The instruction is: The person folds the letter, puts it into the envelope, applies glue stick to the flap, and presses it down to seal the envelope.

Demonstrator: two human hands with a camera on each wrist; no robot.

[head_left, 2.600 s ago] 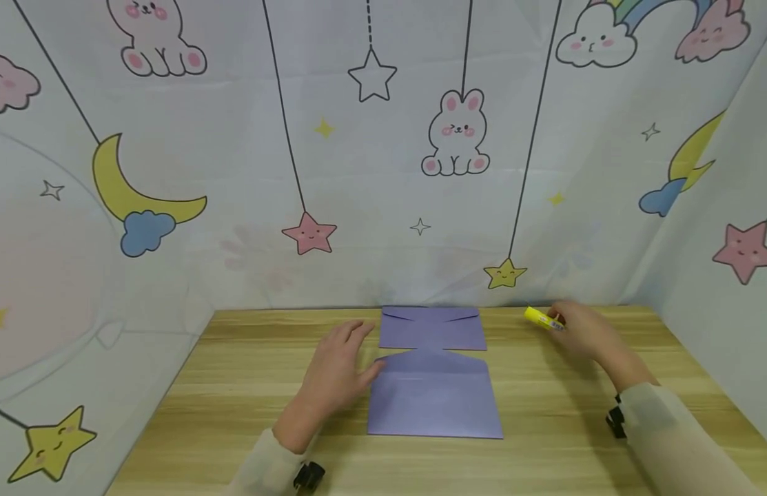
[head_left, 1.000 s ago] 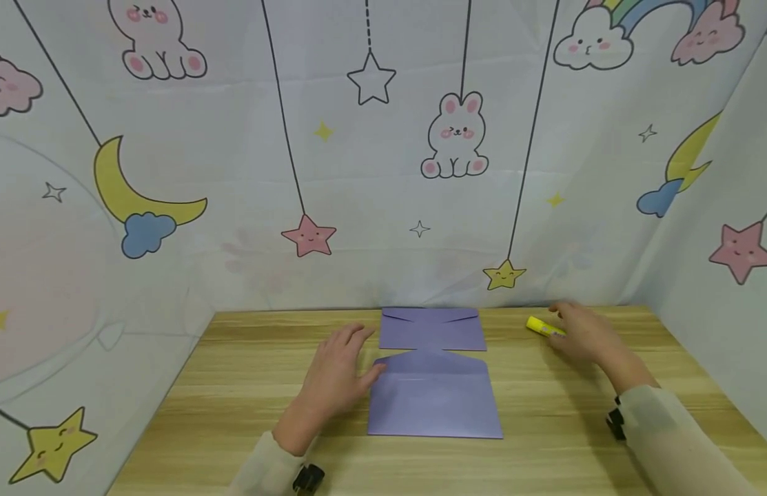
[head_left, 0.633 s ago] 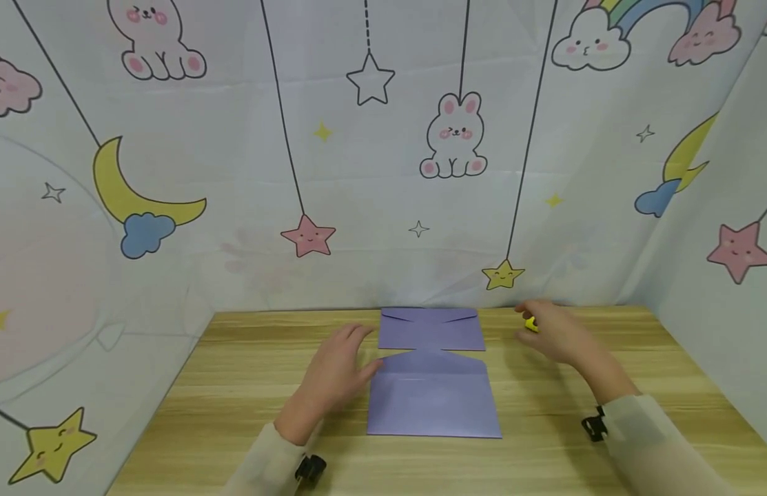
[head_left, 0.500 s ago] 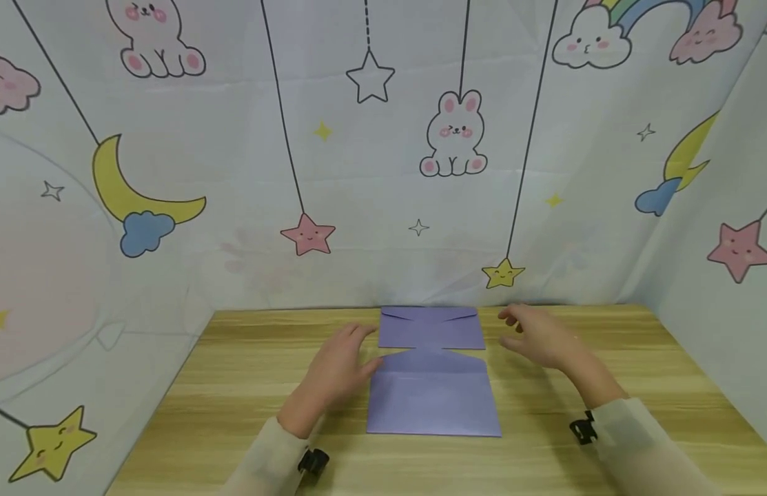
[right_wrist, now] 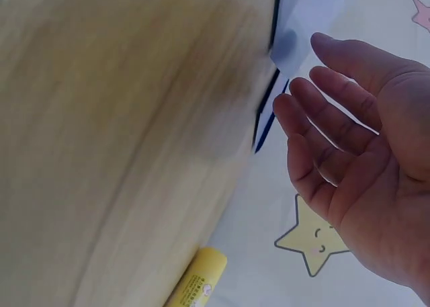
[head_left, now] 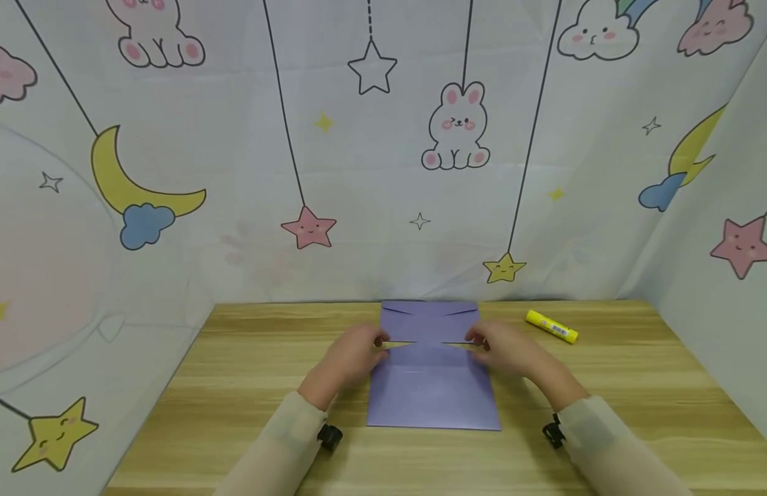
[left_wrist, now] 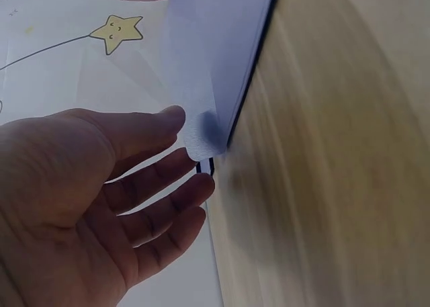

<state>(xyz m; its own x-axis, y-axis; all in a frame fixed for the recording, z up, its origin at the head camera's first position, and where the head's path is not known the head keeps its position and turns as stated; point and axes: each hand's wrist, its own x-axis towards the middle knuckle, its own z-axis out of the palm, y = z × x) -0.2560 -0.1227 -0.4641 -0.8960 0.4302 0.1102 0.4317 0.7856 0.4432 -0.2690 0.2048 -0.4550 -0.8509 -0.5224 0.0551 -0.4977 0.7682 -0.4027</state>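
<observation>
A purple envelope [head_left: 433, 399] lies on the table with its flap pointing away, toward a second purple envelope [head_left: 429, 322] behind it. My left hand [head_left: 353, 353] is at the left end of the front envelope's flap. In the left wrist view, the thumb and loosely bent fingers are beside the flap's corner [left_wrist: 201, 136], with a gap between them. My right hand [head_left: 506, 348] is at the flap's right end. The right wrist view has its fingers relaxed near the flap's corner [right_wrist: 287, 58], not closed on it. A yellow glue stick [head_left: 552, 326] lies right of the envelopes.
The wooden table [head_left: 234, 413] reaches back to a white curtain [head_left: 358, 172] printed with stars, rabbits and moons. More of this cloth hangs at both sides. A black camera strap piece [head_left: 329, 437] sits at the left wrist.
My right hand first held the glue stick, then laid it down and moved left to the envelope flap. My left hand has shifted slightly right toward the flap's other end.
</observation>
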